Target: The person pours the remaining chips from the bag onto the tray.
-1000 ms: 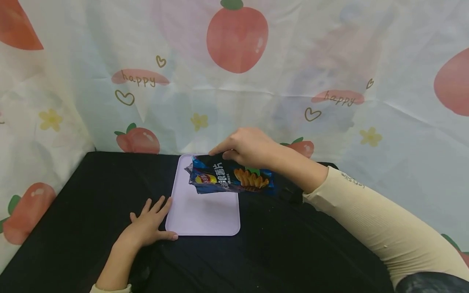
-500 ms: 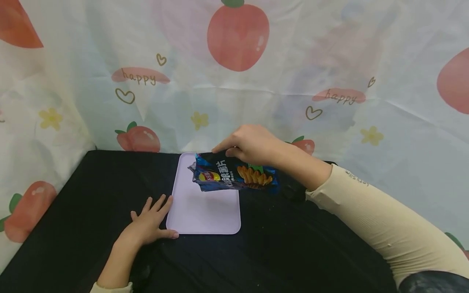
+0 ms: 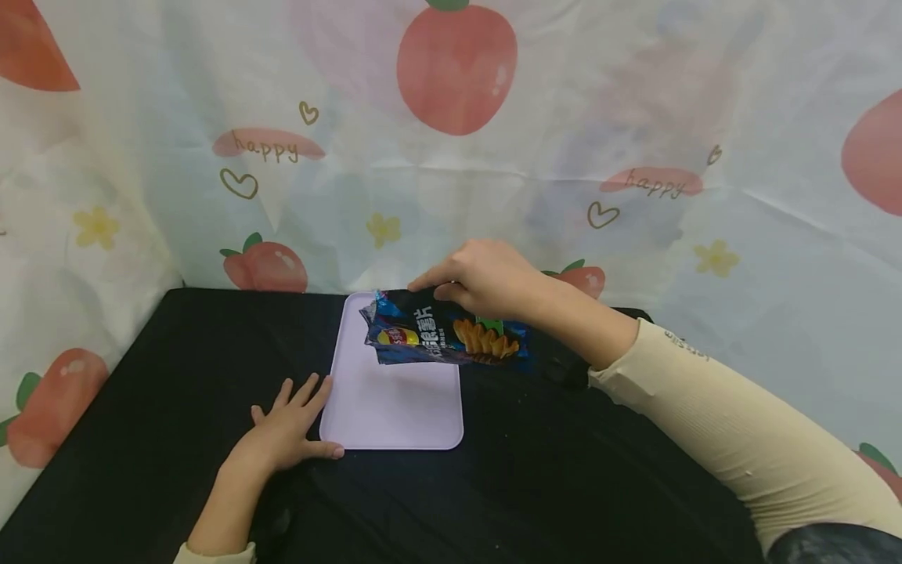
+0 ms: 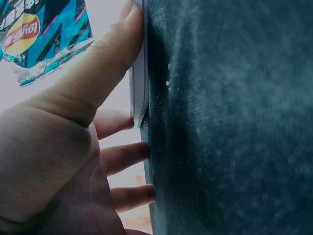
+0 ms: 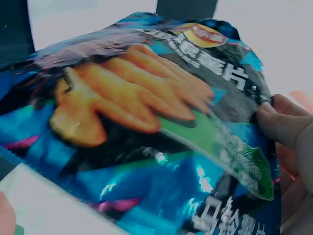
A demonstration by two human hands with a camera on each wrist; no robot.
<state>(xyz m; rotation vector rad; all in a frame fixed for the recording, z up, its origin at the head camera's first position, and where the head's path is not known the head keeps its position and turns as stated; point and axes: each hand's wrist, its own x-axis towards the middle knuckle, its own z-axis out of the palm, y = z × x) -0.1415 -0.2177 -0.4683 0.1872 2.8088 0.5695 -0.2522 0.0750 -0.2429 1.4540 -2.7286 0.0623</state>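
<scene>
In the head view my right hand (image 3: 486, 274) pinches a dark blue chip bag (image 3: 440, 333) by its upper edge, thumb on the printed side. The bag hangs tilted over the back part of a pale lilac tray (image 3: 395, 415), its right end reaching past the tray's side. The right wrist view shows the wavy-chip picture on the bag (image 5: 132, 107) up close. With fingers spread, my left hand (image 3: 282, 435) rests at the tray's left edge. Its thumb (image 4: 115, 51) lies along the tray rim (image 4: 140, 73) in the left wrist view.
A black cloth (image 3: 578, 470) covers the table, with a few pale crumbs on it. Behind stands a light curtain (image 3: 507, 196) printed with fruit and the word happy. The right sleeve (image 3: 712, 415) reaches across the table's right side.
My right hand and the chip bag have shifted very slightly to the right, the bag staying over the tray. The left hand keeps its place at the tray's edge.
</scene>
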